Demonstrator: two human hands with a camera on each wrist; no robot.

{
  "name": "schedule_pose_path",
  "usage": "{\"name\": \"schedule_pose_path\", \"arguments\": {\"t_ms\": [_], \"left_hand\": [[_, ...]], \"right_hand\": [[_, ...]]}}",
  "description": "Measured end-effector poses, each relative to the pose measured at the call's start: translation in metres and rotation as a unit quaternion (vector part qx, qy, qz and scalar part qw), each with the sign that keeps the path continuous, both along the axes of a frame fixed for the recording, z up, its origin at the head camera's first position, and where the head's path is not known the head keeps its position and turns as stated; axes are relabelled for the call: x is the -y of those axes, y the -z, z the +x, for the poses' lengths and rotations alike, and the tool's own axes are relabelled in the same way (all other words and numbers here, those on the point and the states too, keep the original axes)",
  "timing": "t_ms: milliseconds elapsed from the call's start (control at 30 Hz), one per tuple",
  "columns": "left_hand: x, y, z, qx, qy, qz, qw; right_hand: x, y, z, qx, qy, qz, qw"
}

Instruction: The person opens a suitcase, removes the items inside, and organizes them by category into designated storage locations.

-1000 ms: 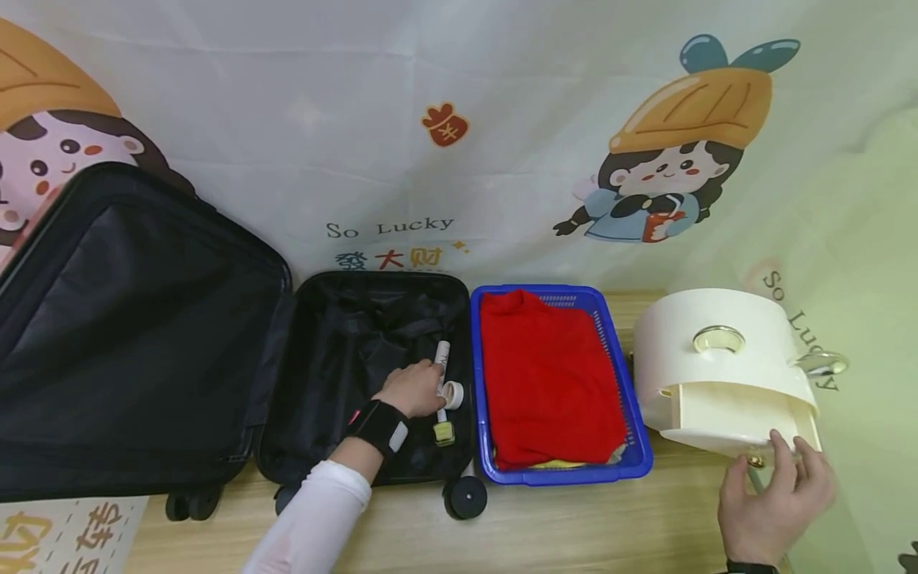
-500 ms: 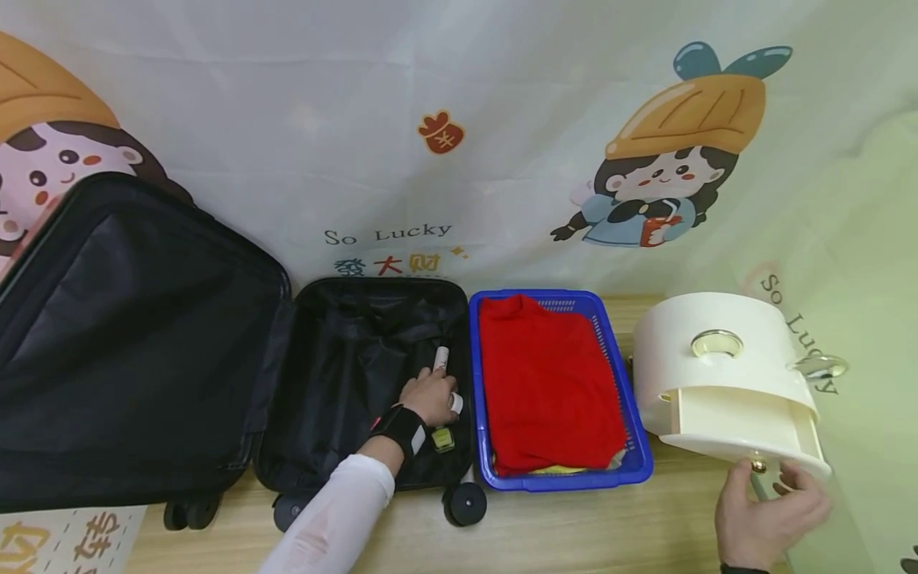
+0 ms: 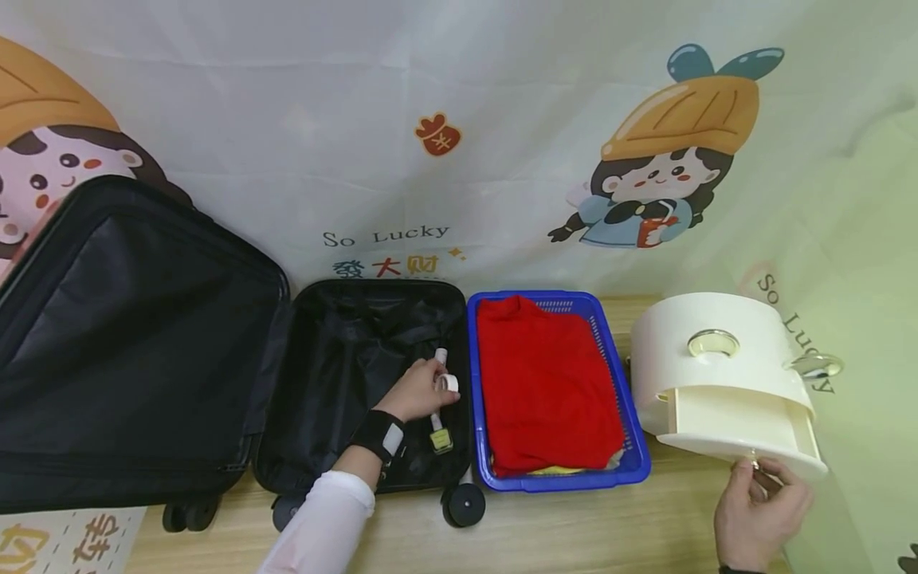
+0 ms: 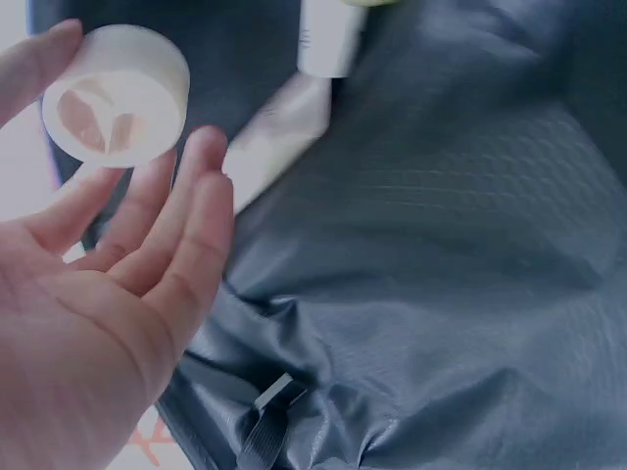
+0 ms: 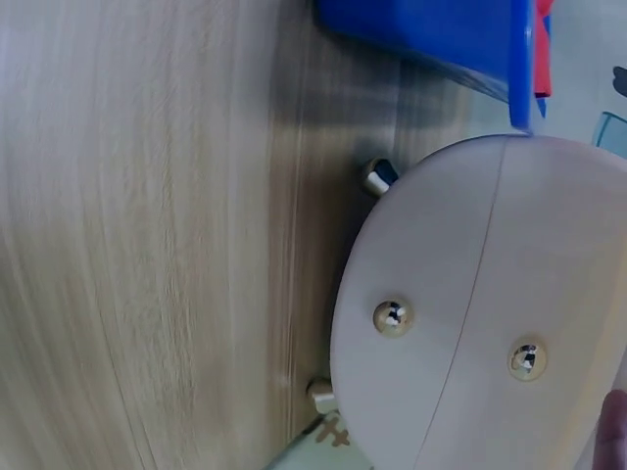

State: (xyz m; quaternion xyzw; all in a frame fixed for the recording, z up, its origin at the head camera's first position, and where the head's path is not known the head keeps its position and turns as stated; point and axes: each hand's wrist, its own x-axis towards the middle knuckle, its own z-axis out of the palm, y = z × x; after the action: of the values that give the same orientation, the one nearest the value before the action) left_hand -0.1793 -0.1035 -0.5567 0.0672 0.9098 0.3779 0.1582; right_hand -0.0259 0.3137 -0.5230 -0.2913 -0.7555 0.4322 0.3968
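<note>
My left hand (image 3: 410,392) is over the open black suitcase (image 3: 344,375), pinching a small round white jar (image 4: 122,93) between thumb and fingers. Partly behind that hand lies a slim white tube (image 4: 277,142). A nail polish bottle (image 3: 441,440) with yellow-green polish and a white cap lies close below. At the far right, my right hand (image 3: 760,510) pinches the small gold knob (image 3: 755,461) of a pulled-out drawer (image 3: 742,422) in a cream storage box (image 3: 717,311). In the right wrist view only one fingertip (image 5: 612,431) shows, at the edge.
Between the suitcase and the box stands a blue basket (image 3: 641,462) with red folded cloth (image 3: 548,383). The raised suitcase lid (image 3: 143,351) fills the left. A printed cloth (image 3: 516,175) hangs behind the wooden table (image 3: 595,526). Gold knobs (image 5: 527,359) dot the box front.
My left hand reached over the jar, then drew back up and left, lifting it. My right hand slid from the drawer's front edge down to its knob, fingers curling in.
</note>
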Motion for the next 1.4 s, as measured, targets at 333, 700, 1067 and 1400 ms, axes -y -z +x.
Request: {"name": "schedule_pose_path", "arguments": {"t_ms": [333, 700, 1067, 1400], "left_hand": [[-0.026, -0.031, 0.002, -0.067, -0.093, 0.138, 0.9837], [-0.133, -0.083, 0.024, -0.055, 0.053, 0.213, 0.9741], [-0.235, -0.111, 0.032, -0.117, 0.21, 0.082, 0.9673], [-0.293, -0.115, 0.026, -0.193, 0.296, -0.028, 0.9351]], "right_hand": [[0.002, 0.002, 0.002, -0.035, -0.017, -0.03, 0.9988], [0.001, 0.004, 0.001, -0.021, -0.012, -0.04, 0.9989], [0.004, 0.004, 0.001, -0.029, 0.017, -0.053, 0.998], [0.004, 0.002, -0.001, -0.051, 0.01, -0.041, 0.9978]]}}
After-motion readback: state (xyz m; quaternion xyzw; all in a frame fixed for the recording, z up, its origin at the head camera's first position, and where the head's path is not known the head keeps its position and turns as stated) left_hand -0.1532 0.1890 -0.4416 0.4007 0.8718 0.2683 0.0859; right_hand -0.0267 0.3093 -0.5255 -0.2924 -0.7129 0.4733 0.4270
